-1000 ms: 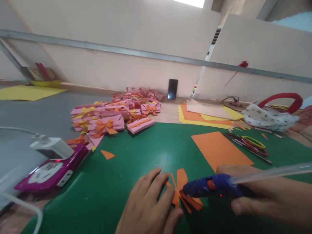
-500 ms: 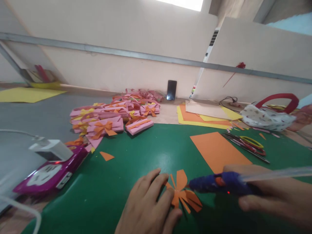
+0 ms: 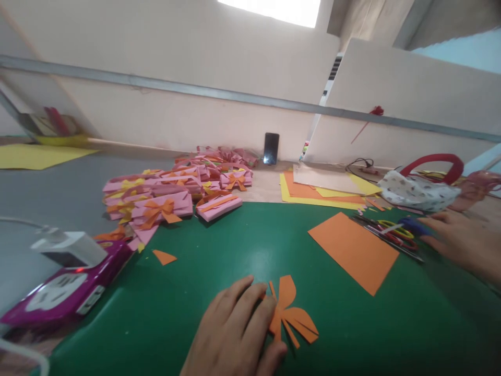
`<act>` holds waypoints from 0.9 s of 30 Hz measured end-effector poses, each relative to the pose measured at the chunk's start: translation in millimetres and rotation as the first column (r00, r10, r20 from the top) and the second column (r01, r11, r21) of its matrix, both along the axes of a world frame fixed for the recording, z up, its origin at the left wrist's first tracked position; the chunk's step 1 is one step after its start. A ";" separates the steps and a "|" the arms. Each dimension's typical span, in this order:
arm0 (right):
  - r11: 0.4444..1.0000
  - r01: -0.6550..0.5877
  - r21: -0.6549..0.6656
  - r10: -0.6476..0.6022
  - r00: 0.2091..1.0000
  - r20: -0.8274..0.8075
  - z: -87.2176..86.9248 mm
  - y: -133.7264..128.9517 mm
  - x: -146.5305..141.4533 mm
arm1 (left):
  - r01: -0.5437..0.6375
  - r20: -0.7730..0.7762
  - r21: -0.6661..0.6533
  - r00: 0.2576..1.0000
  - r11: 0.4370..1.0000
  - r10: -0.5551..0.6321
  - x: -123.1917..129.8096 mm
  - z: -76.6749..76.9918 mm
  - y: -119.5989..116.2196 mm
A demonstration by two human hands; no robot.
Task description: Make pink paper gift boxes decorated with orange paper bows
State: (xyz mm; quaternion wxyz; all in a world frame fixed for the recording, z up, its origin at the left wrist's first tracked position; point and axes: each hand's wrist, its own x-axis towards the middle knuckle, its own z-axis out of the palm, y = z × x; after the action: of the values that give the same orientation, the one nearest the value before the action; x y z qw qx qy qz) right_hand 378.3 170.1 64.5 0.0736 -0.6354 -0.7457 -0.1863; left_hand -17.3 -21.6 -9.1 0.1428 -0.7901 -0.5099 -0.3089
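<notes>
Low in the middle, my left hand (image 3: 237, 329) lies with fingers stretched over the left side of an orange paper cutout (image 3: 299, 319), touching it. The cutout has rounded petals and thin strips and rests on the green mat (image 3: 219, 261). My right hand (image 3: 456, 237) is at the far right, closed round a glue gun wrapped in blue (image 3: 415, 226). Only part of the glue gun shows; its pale stick end points left above the scissors (image 3: 395, 237). An orange paper sheet (image 3: 354, 253) lies between the two hands.
Pink paper bags with orange and yellow bows (image 3: 168, 209) are heaped at back left. A purple power strip (image 3: 74, 284) with a white charger (image 3: 70, 249) sits left. A phone (image 3: 271, 148) leans on the wall. Coloured sheets (image 3: 285, 193) and a white basket (image 3: 418, 192) stand behind.
My right hand has carried the glue gun from beside the cutout to the far right, near the scissors. The orange sheet has turned slightly. My left hand stays on the cutout.
</notes>
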 end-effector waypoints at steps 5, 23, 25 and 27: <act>0.585 -0.514 -0.627 -0.027 0.760 -0.649 9.9 -59.7 -131.0 | -0.006 -0.027 -0.064 1.000 0.998 0.004 -0.6 -1.2 -1.4; 0.276 -0.611 -0.742 -0.698 0.404 -0.592 -1.3 -105.2 -220.4 | 0.028 0.084 0.074 0.996 0.997 -0.034 4.4 -19.4 -1.7; 0.223 -0.607 -0.763 -0.665 0.477 -0.574 -2.7 -102.9 -222.4 | 0.034 0.062 0.020 0.997 0.999 -0.035 3.4 -16.2 -2.2; 0.225 -0.599 -0.768 -0.594 0.541 -0.596 -3.9 -99.7 -223.6 | 0.036 0.063 0.015 0.997 0.999 -0.037 2.5 -13.1 -2.9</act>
State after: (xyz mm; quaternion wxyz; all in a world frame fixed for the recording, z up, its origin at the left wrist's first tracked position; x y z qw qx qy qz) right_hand 154.7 70.4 60.6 0.0077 -0.5267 -0.5434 0.6537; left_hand -14.7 -24.5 -22.2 0.1267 -0.7881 -0.4974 -0.3399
